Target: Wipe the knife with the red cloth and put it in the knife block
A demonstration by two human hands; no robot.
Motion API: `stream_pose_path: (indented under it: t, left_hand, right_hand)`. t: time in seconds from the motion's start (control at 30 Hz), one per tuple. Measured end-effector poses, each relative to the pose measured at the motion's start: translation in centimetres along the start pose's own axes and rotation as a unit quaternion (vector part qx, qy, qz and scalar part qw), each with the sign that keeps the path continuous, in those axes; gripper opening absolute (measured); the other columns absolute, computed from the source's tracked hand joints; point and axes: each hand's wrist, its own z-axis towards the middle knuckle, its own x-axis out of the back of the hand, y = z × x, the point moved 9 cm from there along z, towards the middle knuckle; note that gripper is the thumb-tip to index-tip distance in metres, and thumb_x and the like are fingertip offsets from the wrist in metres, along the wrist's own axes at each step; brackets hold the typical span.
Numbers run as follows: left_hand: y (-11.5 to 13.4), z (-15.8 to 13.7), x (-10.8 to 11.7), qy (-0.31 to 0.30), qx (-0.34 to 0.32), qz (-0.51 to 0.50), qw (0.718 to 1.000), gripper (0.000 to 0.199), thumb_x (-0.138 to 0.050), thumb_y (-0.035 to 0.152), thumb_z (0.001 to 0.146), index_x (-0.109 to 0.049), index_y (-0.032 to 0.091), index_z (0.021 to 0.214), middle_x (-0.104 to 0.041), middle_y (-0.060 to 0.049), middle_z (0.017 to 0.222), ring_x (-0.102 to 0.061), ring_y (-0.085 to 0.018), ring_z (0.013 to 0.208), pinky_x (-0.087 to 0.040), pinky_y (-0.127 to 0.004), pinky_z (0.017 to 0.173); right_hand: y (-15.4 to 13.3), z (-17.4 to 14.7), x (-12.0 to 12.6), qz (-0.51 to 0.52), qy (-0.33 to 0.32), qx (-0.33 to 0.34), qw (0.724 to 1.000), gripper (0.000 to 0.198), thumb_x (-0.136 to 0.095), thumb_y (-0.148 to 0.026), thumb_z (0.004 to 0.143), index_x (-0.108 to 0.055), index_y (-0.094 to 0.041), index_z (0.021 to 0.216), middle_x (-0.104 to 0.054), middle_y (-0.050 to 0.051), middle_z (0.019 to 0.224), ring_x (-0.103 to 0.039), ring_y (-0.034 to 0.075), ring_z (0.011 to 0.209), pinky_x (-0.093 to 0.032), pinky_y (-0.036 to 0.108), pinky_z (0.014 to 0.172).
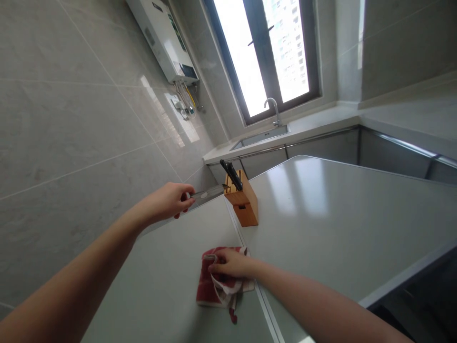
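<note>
My left hand point(178, 197) is closed around one end of a knife point(209, 193), whose flat grey metal length points right. Its far end meets the slotted top of a wooden knife block point(246, 205); how far it reaches into a slot, I cannot tell. Black-handled tools point(232, 175) stand in the block, their handles tilted up and left. Lower down, my right hand point(232, 263) grips a bunched fold of a red and white cloth point(209, 286) that lies on the table. The fingertips are partly hidden by the folds.
The pale table point(342, 228) has a seam running beside the block. A tiled wall point(89, 119) is on the left. Behind are a counter with a sink point(260, 137), a faucet point(274, 112) and a window. A white water heater point(164, 40) hangs upper left.
</note>
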Motion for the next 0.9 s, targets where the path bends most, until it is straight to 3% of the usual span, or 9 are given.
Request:
stream_pose_path:
  t: [0.6, 0.9]
  left_hand:
    - [-0.02, 0.32, 0.83, -0.028, 0.038, 0.046, 0.998, 0.029, -0.046, 0.046, 0.077, -0.055, 0.019, 0.076, -0.065, -0.001, 0.063, -0.060, -0.014, 0.049, -0.040, -0.022, 0.047]
    - [0.17, 0.84, 0.11, -0.069, 0.037, 0.047, 0.996, 0.031, -0.048, 0.048, 0.075, -0.056, 0.019, 0.074, -0.066, -0.002, 0.063, -0.060, -0.015, 0.049, -0.037, -0.022, 0.045]
  right_hand:
    - [0.13, 0.08, 0.04, -0.037, -0.002, 0.006, 0.999, 0.033, -0.060, -0.047, 0.077, -0.061, -0.016, 0.085, -0.059, -0.001, 0.073, -0.051, 0.011, 0.063, -0.036, 0.019, 0.054]
    - [-0.19, -0.16, 0.06, -0.036, -0.006, 0.007, 0.999, 0.032, -0.061, -0.047, 0.078, -0.059, -0.015, 0.082, -0.056, -0.002, 0.070, -0.049, 0.009, 0.061, -0.035, 0.019, 0.053]
